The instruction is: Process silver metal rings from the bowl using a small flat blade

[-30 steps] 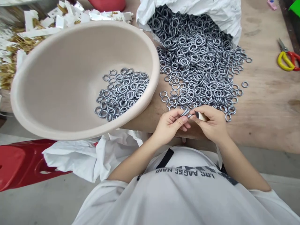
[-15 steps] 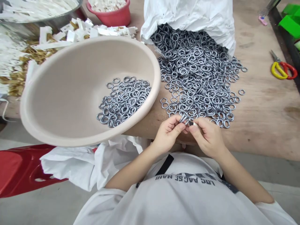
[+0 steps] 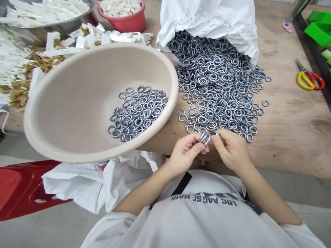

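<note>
- A few metal rings (image 3: 204,137) were pinched between the thumb and fingers of the left hand (image 3: 186,151), near the table edge.
- A small dark piece (image 3: 213,133), too small to identify, was held closed in the fingertips of the right hand (image 3: 231,150), touching or just beside those rings.
- A heap of loose rings (image 3: 217,82) was spread at the mouth of a white sack (image 3: 207,20) on the wooden table (image 3: 292,127), beyond the hands.
- More rings (image 3: 137,112) were lying in a tilted beige basin (image 3: 170,89) to the left.

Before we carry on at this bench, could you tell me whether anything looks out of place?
The beige basin sits tilted at the table edge, so its metal rings lie bunched to one side. Loose rings also spill from the white sack across the plywood table.
</note>
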Demonstrator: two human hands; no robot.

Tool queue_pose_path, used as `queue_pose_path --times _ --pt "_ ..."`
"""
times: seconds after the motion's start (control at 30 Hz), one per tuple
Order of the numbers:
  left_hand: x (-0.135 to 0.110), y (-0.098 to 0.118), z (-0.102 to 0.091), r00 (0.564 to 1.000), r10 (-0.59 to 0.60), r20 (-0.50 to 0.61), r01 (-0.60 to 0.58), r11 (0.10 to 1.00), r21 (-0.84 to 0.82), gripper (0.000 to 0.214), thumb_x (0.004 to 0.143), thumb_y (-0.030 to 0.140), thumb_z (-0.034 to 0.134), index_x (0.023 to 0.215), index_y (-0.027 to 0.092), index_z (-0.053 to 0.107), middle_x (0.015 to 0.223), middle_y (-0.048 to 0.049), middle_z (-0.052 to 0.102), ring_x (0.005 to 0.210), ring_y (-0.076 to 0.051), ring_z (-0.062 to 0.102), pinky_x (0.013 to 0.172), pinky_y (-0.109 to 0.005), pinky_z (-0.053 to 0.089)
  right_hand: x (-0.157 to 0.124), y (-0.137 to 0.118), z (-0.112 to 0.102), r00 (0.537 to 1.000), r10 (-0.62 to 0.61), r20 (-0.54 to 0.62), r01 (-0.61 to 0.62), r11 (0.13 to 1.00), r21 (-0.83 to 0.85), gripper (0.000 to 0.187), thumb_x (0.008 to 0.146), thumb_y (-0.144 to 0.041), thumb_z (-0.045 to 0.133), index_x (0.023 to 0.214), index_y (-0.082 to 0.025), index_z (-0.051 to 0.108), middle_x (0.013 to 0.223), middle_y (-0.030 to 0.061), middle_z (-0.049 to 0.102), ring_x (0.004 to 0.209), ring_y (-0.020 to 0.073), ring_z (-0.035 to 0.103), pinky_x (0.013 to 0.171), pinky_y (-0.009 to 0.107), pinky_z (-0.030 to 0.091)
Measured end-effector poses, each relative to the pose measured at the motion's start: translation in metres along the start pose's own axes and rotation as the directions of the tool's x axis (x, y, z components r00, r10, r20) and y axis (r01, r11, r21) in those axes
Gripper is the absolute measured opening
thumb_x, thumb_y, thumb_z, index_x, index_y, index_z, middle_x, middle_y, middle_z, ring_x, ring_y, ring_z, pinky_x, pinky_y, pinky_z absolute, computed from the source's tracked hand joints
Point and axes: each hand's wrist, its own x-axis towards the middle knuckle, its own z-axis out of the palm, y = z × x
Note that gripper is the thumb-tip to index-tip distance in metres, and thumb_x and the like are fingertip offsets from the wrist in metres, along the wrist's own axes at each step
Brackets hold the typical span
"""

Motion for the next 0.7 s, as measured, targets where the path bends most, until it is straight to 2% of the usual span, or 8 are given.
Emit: queue_pose_path --times 0.07,0.17,0.3,0.47,0.53,0.6,0.63,0.7 --pt "-0.003 0.0 -0.002 1.0 -0.014 0.001 0.014 1.0 -0.012 0.022 0.093 0.038 0.067 0.089 0.016 0.065 0.08 -0.0041 0.07 0.072 -0.013 0.063 0.071 -0.025 0.053 0.002 0.003 -0.001 0.999 0.045 -0.008 -0.044 0.997 0.057 0.037 0.104 -0.044 0.045 0.075 -0.022 0.053 0.067 -0.0019 0.052 0.063 0.0141 0.049 0.062 0.028 0.032" --pt "-0.002 -0.002 -0.007 0.987 -0.015 -0.161 0.003 0.997 -0.072 0.025 0.092 0.041 0.068 0.09 0.017 0.064 0.078 -0.0028 0.07 0.069 -0.012 0.062 0.069 -0.023 0.052 0.004 0.005 0.001 0.999 0.025 -0.023 -0.023 0.997 0.07 0.034 0.104 -0.045 0.045 0.083 -0.022 0.059 0.073 0.0001 0.058 0.068 0.0156 0.054 0.065 0.029 0.036" --pt "0.004 -0.004 -0.018 0.926 -0.001 -0.378 -0.072 0.981 -0.179 0.027 0.088 0.043 0.073 0.091 0.019 0.06 0.079 0.0004 0.067 0.07 -0.01 0.061 0.071 -0.022 0.052 0.01 0.006 0.013 0.998 0.025 0.063 -0.006 0.955 -0.296 0.03 0.097 -0.05 0.058 0.11 -0.025 0.068 0.097 0.0049 0.069 0.077 0.0199 0.062 0.062 0.03 0.033" --pt "0.002 -0.005 -0.026 0.915 0.014 -0.404 -0.066 0.991 -0.114 0.024 0.087 0.039 0.075 0.087 0.018 0.064 0.075 0.0013 0.066 0.067 -0.009 0.058 0.069 -0.02 0.049 0.018 0.01 0.025 0.985 0.078 0.153 0.009 0.864 -0.503 0.02 0.099 -0.036 0.054 0.103 -0.025 0.07 0.098 0.0065 0.067 0.076 0.0209 0.061 0.059 0.031 0.027" --pt "0.001 -0.007 -0.027 0.917 0.021 -0.399 -0.049 0.997 -0.061 0.023 0.088 0.039 0.074 0.089 0.017 0.068 0.076 0.0002 0.068 0.068 -0.009 0.059 0.068 -0.02 0.049 0.019 0.01 0.022 0.99 0.074 0.123 -0.023 0.926 -0.376 0.017 0.098 -0.032 0.055 0.099 -0.022 0.068 0.098 0.0075 0.066 0.08 0.0213 0.06 0.061 0.031 0.031" --pt "0.001 -0.009 -0.024 0.927 0.03 -0.375 -0.038 0.999 -0.014 0.023 0.087 0.039 0.075 0.093 0.017 0.071 0.08 -0.0011 0.07 0.071 -0.01 0.06 0.07 -0.02 0.05 0.019 0.007 0.017 0.991 0.09 0.098 -0.085 0.995 -0.058 0.017 0.098 -0.033 0.056 0.094 -0.02 0.065 0.091 0.0055 0.063 0.08 0.0197 0.059 0.065 0.03 0.036" --pt "0.002 -0.01 -0.021 0.936 0.031 -0.349 -0.036 0.999 -0.006 0.024 0.085 0.038 0.077 0.095 0.017 0.071 0.082 -0.0017 0.071 0.073 -0.011 0.062 0.072 -0.021 0.05 0.019 0.005 0.015 0.987 0.115 0.114 -0.132 0.979 0.155 0.02 0.099 -0.037 0.055 0.091 -0.021 0.063 0.084 0.0033 0.061 0.076 0.0177 0.057 0.065 0.029 0.038" --pt "0.003 -0.01 -0.013 0.961 0.025 -0.275 -0.036 0.999 -0.034 0.026 0.081 0.034 0.081 0.099 0.017 0.071 0.089 -0.003 0.073 0.08 -0.013 0.066 0.077 -0.022 0.052 0.018 -0.001 0.014 0.966 0.171 0.195 -0.252 0.804 0.54 0.027 0.099 -0.046 0.053 0.088 -0.022 0.058 0.073 -0.0016 0.054 0.062 0.013 0.049 0.059 0.027 0.038"
